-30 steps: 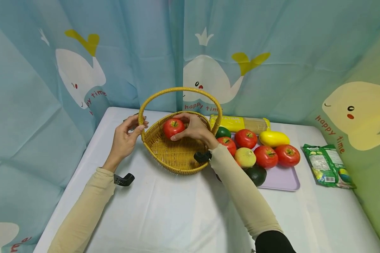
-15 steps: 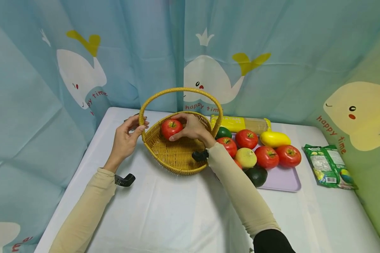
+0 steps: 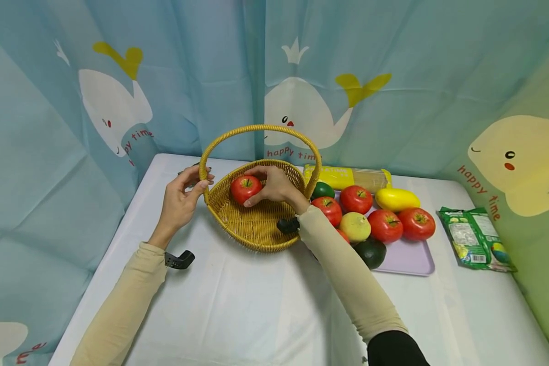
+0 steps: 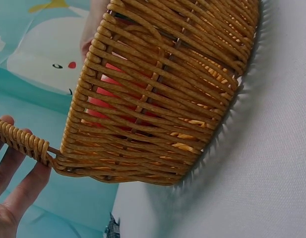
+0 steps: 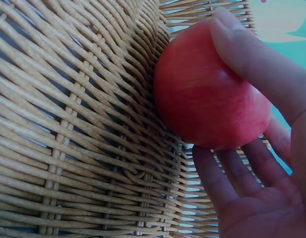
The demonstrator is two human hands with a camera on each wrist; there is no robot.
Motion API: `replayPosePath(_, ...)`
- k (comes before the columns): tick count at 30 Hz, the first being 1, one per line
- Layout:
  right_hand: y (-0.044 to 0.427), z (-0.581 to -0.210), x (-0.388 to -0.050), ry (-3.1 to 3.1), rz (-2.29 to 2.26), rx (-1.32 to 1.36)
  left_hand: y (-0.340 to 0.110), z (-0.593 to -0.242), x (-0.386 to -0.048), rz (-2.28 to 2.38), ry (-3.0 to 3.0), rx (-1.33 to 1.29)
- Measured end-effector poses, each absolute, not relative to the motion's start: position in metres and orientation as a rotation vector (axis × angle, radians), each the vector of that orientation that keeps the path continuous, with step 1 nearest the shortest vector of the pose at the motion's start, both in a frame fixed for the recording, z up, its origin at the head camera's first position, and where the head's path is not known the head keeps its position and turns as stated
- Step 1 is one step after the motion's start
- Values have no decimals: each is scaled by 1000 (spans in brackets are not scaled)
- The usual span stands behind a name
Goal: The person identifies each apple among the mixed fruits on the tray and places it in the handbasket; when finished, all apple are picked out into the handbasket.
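Note:
A yellow wicker basket (image 3: 256,223) with a tall arched handle stands on the white table. My left hand (image 3: 181,199) grips the lower left end of that handle; in the left wrist view the fingers (image 4: 29,191) lie around its wrapped base. Inside the basket, my right hand (image 3: 276,185) holds a red apple (image 3: 245,189) near the left inner wall. Seen from the right wrist, the thumb lies over one side of the apple (image 5: 207,91) and the fingers are around the other. Through the weave in the left wrist view, red of the apple (image 4: 115,96) shows.
Right of the basket, a lilac tray (image 3: 409,259) bears several red apples (image 3: 385,226), a pale green round fruit (image 3: 355,226), an avocado (image 3: 370,253) and a yellow oblong fruit (image 3: 397,200). Behind lies a yellow noodle pack (image 3: 343,178); a green snack bag (image 3: 476,239) lies far right.
The right hand has moved the apple slightly left and a little down inside the basket. My left hand keeps its place on the handle.

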State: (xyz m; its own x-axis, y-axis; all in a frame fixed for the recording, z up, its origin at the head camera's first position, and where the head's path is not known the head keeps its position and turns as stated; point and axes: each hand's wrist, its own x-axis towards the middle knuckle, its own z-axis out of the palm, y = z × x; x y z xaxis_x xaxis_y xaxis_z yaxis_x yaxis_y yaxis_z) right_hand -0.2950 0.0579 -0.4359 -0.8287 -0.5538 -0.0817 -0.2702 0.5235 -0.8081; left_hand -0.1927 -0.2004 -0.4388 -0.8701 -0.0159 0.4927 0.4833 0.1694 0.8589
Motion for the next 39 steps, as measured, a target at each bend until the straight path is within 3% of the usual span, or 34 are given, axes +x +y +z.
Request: replayPosePath(39, 56, -440, -293, 2466, -1155, -697, -199, -439, -191, -1744, -2067, -417)
